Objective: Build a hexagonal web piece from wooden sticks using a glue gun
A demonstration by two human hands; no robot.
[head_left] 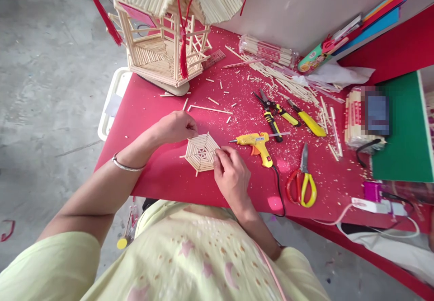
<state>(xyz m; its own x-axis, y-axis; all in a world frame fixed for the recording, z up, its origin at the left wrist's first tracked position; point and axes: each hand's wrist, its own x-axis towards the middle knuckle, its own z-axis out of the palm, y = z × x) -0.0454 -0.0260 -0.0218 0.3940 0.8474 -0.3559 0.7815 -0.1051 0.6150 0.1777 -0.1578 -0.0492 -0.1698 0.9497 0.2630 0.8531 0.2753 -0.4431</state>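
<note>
A small hexagonal lattice of wooden sticks [202,152], patterned like a spider web, lies at the near edge of the red table. My right hand [232,174] pinches its right corner between thumb and fingers. At its upper left corner is my left hand [178,127], fingers curled together; whatever they hold there is hidden. To the right, a yellow hot glue gun [256,143] lies on its side with its nozzle toward the lattice. Beyond my hands stands a pavilion model [166,43] built from sticks, with a ribbed roof and red tassels.
Pliers [274,113], a yellow utility knife [310,121] and red-yellow scissors [302,181] lie right of the glue gun. Loose sticks [288,79] and offcuts litter the table [162,165]. Stick bundles [267,50] lie along the wall. A white power strip [378,206] sits far right.
</note>
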